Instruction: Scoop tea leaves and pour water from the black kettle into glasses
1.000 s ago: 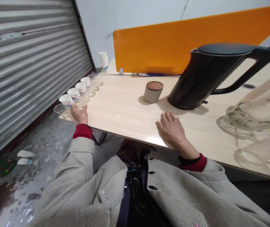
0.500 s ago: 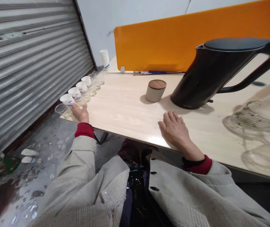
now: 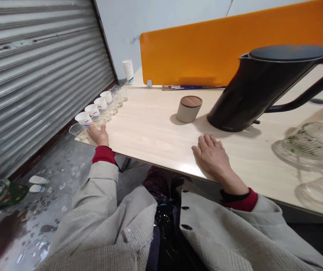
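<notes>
Only view is swinging left; cups (image 3: 83,119) are sitting just past left hand (image 3: 99,135), grip unclear. Right hand (image 3: 213,156) is resting flat, empty. Apparently handling cups; next calls for light touch.

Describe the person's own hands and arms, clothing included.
The left hand and right hand wear no gloves. The left sleeve and right sleeve are light grey-beige. Beyond them show a left red cuff and a right red cuff, the latter with a black edge.
</notes>
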Demonstrator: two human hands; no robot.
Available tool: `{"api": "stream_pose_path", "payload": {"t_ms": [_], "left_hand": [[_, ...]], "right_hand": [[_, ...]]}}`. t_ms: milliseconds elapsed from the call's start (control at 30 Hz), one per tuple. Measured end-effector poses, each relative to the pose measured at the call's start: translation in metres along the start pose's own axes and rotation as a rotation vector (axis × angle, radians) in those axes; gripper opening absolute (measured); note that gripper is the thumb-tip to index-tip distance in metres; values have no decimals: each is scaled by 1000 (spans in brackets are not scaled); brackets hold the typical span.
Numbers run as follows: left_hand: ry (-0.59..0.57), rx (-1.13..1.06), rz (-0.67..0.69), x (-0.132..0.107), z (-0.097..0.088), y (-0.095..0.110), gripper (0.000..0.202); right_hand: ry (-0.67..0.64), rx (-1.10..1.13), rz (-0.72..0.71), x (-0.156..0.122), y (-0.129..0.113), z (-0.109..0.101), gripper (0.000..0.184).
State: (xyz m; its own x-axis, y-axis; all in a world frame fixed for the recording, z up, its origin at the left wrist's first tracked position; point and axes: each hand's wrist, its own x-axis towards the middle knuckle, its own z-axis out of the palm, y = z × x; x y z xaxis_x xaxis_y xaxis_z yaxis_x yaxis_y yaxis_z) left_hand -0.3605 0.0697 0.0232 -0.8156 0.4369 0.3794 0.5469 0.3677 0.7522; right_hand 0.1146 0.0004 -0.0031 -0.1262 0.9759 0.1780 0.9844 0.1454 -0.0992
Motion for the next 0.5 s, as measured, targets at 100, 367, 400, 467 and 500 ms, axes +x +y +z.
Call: {"api": "stream_pose_path", "payload": {"t_ms": [100, 367, 400, 467, 500], "left_hand": [[1, 0, -8, 0, 1, -1, 33], [11, -5, -14, 0, 2, -3, 30], [11, -5, -14, 0, 2, -3, 30], [12, -3, -15, 0, 2, -3, 29], [12, -2, -17, 0, 2, -3, 28]], "right_hand": [[38, 1, -5, 0, 2, 4, 65], [29, 16, -14, 0, 2, 3, 65], [32, 18, -20, 0, 2, 3, 65], [39, 18, -24, -1, 3, 4, 65], [44, 17, -23, 0, 3, 5, 66]]}}
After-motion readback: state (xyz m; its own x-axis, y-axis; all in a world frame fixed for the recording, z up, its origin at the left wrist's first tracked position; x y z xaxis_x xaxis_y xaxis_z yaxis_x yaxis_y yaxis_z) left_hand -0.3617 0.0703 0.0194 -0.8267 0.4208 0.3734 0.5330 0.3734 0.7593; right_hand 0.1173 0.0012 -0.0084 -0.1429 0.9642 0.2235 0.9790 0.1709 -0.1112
